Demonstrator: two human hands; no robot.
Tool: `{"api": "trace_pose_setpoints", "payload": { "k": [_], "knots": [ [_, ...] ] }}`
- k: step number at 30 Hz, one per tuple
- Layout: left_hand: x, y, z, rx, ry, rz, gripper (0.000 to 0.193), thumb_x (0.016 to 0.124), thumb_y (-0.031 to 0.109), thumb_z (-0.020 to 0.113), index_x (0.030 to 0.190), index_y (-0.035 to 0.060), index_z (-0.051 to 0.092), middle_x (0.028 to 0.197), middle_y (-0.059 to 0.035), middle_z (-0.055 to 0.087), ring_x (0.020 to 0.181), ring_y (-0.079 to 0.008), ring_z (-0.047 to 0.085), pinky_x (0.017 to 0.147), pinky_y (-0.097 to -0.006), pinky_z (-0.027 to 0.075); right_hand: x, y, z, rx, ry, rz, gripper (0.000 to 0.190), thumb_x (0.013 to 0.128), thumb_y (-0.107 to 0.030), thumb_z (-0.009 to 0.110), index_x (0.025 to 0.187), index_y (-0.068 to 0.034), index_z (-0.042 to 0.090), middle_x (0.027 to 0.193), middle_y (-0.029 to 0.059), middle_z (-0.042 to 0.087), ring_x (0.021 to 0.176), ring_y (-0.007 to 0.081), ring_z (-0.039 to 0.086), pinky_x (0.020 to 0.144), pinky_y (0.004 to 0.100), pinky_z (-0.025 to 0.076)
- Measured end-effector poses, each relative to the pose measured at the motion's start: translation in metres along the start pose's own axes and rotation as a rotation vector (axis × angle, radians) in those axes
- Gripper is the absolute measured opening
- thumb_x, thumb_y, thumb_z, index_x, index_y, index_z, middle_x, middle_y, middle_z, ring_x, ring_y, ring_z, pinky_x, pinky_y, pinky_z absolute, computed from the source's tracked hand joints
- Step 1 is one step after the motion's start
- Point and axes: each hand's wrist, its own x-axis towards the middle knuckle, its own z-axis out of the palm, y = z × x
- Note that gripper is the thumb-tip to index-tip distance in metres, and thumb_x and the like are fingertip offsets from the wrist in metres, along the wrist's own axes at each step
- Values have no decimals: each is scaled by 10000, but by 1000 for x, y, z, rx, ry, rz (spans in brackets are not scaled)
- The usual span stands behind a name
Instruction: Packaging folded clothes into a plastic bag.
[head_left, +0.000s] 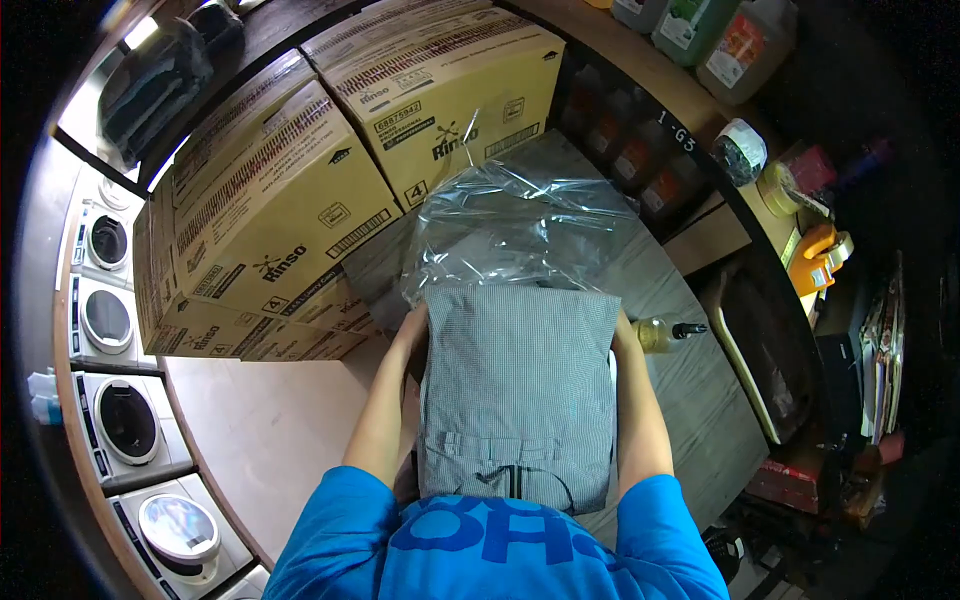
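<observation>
A folded stack of cloth, with a grey finely checked garment (519, 375) on top, lies right in front of my body. My left hand (415, 324) is at its far left edge and my right hand (623, 334) at its far right edge; the fingers of both are mostly hidden by the cloth. Beyond the stack, a clear plastic bag (517, 225) lies spread and crinkled, touching the stack's far edge. A small clear bottle with a black cap (664, 333) lies on the grey wood-grain table (697, 405) beside my right hand.
Stacked cardboard cartons (277, 225) border the table at the far left. Along the right runs a dark shelf edge (720, 180) with large plastic jugs (739, 56), an orange tape dispenser (817, 259) and a dark tray (757, 360). Front-loading machines (126, 421) line the left wall.
</observation>
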Motion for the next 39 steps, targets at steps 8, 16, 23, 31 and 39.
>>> {"api": "trace_pose_setpoints", "payload": {
  "k": [8, 16, 23, 31, 39],
  "knots": [
    [-61, 56, 9, -385, -51, -47, 636, 930, 554, 415, 1241, 10, 521, 1081, -124, 617, 950, -223, 586, 825, -341, 467, 14, 6, -22, -23, 9, 98, 636, 880, -532, 562, 890, 102, 597, 776, 86, 611, 670, 125, 572, 583, 275, 472],
    [-20, 23, 13, -353, -221, 186, 335, 917, 203, 584, 1183, 1, 562, 1052, -108, 621, 889, -170, 608, 742, -244, 502, -6, 10, -14, 220, 67, 155, 296, 872, -298, 645, 958, -16, 628, 717, -10, 579, 642, 86, 534, 568, 237, 430],
    [-24, -4, 26, -278, -448, 286, 295, 921, 96, 537, 1188, -28, 545, 1054, -120, 616, 907, -177, 602, 797, -282, 497, 21, 40, -48, -199, -247, 166, 232, 812, -221, 715, 921, -36, 627, 724, -41, 563, 647, 63, 505, 566, 219, 392],
    [-37, -28, 27, -313, -328, 133, 295, 923, 94, 527, 1189, -30, 544, 1058, -121, 617, 917, -184, 601, 809, -292, 494, -5, 8, -25, -67, -236, 139, 212, 755, -102, 751, 859, -44, 575, 808, -18, 574, 727, 71, 510, 622, 229, 391],
    [-50, -27, 22, -298, -205, 30, 295, 924, 92, 517, 1190, -32, 542, 1062, -122, 618, 927, -191, 601, 821, -301, 491, -17, -3, 6, -39, -144, 199, 341, 794, -65, 680, 1111, 21, 591, 1036, 105, 637, 935, 157, 588, 833, 254, 455]
  ]
}}
